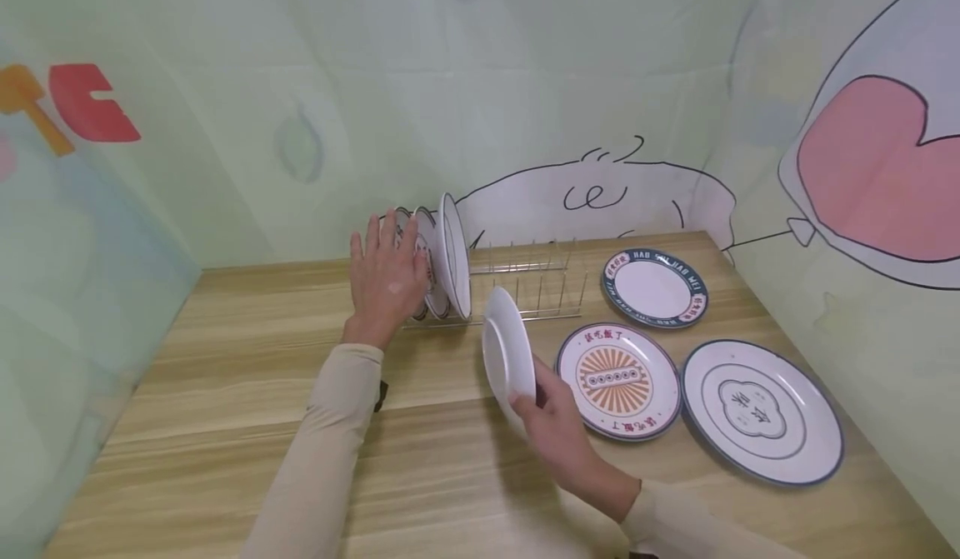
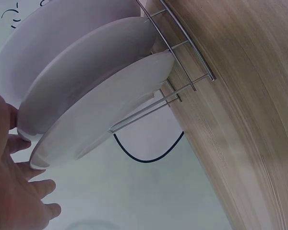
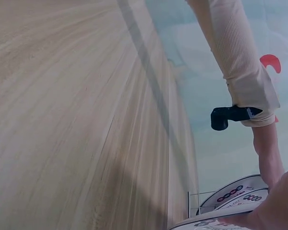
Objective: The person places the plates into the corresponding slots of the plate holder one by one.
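Observation:
Three plates (image 1: 453, 259) stand on edge at the left end of a wire dish rack (image 1: 551, 316). My left hand (image 1: 386, 280) rests against the leftmost plates with its fingers extended. In the left wrist view its fingertips (image 2: 47, 188) lie by the rims, and the plates' undersides (image 2: 105, 110) face the camera. My right hand (image 1: 558, 438) grips a white plate (image 1: 508, 355) by its lower edge, thumb on one face. That plate is tilted nearly upright, in front of the rack and apart from it. Only its edge (image 3: 216, 219) shows in the right wrist view.
On the table's right side lie a green-rimmed plate (image 1: 652, 288), a plate with an orange sunburst (image 1: 618, 381) and a larger blue-rimmed plate (image 1: 763, 413). The rack's upright wires (image 1: 540, 296) run to the right. A printed cloth backdrop (image 1: 525, 109) stands behind the wooden table (image 1: 225, 409).

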The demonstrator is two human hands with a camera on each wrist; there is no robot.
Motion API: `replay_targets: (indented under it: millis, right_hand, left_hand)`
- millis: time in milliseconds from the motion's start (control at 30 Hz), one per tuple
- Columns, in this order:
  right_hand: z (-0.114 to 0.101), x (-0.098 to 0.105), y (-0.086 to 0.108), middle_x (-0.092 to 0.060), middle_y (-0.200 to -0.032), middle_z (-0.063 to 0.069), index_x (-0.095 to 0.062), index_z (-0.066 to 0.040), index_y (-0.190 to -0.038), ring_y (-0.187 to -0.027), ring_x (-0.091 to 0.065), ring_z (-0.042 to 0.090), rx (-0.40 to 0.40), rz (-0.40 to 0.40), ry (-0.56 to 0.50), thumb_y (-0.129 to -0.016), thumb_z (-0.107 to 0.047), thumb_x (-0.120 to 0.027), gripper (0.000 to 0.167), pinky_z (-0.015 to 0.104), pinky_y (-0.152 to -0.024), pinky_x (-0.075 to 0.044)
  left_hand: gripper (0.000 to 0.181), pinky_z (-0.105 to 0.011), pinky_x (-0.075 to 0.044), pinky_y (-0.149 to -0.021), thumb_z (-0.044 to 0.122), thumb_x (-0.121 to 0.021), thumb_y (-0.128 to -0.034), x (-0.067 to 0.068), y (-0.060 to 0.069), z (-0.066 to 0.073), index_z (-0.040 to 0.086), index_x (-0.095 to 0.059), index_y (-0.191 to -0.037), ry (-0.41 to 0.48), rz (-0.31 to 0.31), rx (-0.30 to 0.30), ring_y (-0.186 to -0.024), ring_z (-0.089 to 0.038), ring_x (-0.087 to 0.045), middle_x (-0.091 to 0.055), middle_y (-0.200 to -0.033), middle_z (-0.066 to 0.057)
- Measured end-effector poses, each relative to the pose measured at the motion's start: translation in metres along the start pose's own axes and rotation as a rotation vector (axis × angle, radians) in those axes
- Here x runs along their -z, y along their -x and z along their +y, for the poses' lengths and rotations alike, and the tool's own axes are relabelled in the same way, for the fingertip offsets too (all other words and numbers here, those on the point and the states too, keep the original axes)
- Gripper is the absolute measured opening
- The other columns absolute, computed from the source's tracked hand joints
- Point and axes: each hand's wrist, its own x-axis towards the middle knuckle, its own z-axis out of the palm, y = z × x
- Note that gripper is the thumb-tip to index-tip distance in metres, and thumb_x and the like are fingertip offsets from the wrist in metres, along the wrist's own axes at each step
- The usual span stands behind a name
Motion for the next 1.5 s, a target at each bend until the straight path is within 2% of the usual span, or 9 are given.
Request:
replay_targets:
  millis: [500, 700, 833, 1000, 1500]
  right_hand:
    - [0.001, -0.01, -0.023, -0.053, -0.14, 0.033, -0.046, 0.003, -0.146, -0.127, -0.055, 0.048, 0.06, 0.031, 0.052, -0.089, 0.01, -0.051, 0.057, 0.055, -0.102, -0.05]
    - [-0.003, -0.014, -0.036, -0.052, -0.143, 0.031, -0.045, 0.002, -0.147, -0.131, -0.052, 0.046, 0.05, 0.031, 0.055, -0.091, 0.008, -0.05, 0.056, 0.056, -0.106, -0.046]
    - [-0.006, -0.016, -0.043, -0.05, -0.145, 0.03, -0.043, 0.001, -0.148, -0.134, -0.05, 0.045, 0.075, 0.024, 0.047, -0.09, 0.008, -0.049, 0.059, 0.055, -0.109, -0.043]
    - [-0.006, -0.018, -0.052, -0.048, -0.147, 0.029, -0.042, -0.001, -0.15, -0.135, -0.048, 0.046, 0.099, 0.028, 0.048, -0.09, 0.008, -0.049, 0.061, 0.056, -0.108, -0.043]
    - [-0.002, -0.027, -0.075, -0.048, -0.149, 0.026, -0.043, -0.005, -0.15, -0.137, -0.047, 0.042, 0.101, 0.08, 0.074, -0.09, 0.008, -0.048, 0.062, 0.054, -0.11, -0.043]
  left_hand:
    - [0.056, -0.06, -0.004, -0.125, 0.034, -0.037, -0.105, 0.001, 0.001, 0.001, 0.016, -0.029, -0.158, -0.006, -0.019, 0.007, -0.155, -0.04, -0.012, -0.016, -0.167, -0.017]
    - [0.056, -0.061, -0.008, -0.124, 0.034, -0.038, -0.1047, 0.001, 0.001, 0.001, 0.015, -0.031, -0.157, -0.014, -0.008, 0.005, -0.154, -0.041, -0.015, -0.018, -0.167, -0.017]
    - [0.056, -0.061, -0.007, -0.124, 0.034, -0.038, -0.1048, 0.001, 0.001, 0.001, 0.015, -0.031, -0.157, -0.015, -0.013, 0.009, -0.154, -0.041, -0.014, -0.018, -0.167, -0.017]
    - [0.056, -0.06, -0.006, -0.125, 0.034, -0.037, -0.1049, 0.001, 0.001, 0.001, 0.015, -0.031, -0.157, -0.013, -0.015, 0.012, -0.154, -0.041, -0.014, -0.017, -0.167, -0.016]
    - [0.055, -0.06, -0.008, -0.125, 0.033, -0.037, -0.1049, 0.0, 0.0, 0.001, 0.014, -0.032, -0.156, -0.027, -0.003, 0.013, -0.154, -0.04, -0.015, -0.021, -0.166, -0.017]
